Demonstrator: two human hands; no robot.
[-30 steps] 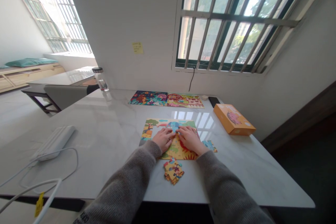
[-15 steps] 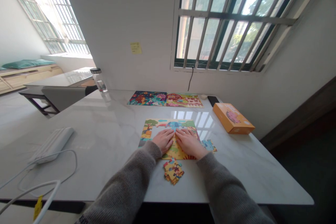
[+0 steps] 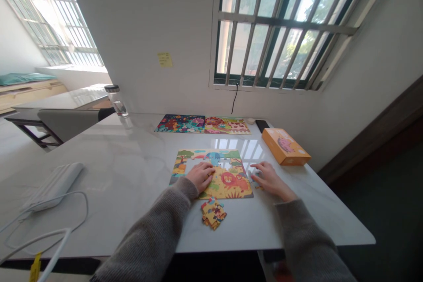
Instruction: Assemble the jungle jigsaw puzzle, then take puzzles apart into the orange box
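One camera gives the only view, worn on the person's head and facing forward and down across the white table (image 3: 142,154). It looks from the near side, above the near edge, so the forearms enter from near left and near right and the left hand (image 3: 201,175) and right hand (image 3: 269,178) appear from above and behind. They stand at middle range, small in a wide picture centred close to the puzzle (image 3: 228,180). Past the far edge, the view takes in the wall (image 3: 132,31), the barred window (image 3: 261,22) at far right and a curtained window (image 3: 74,31) at far left.
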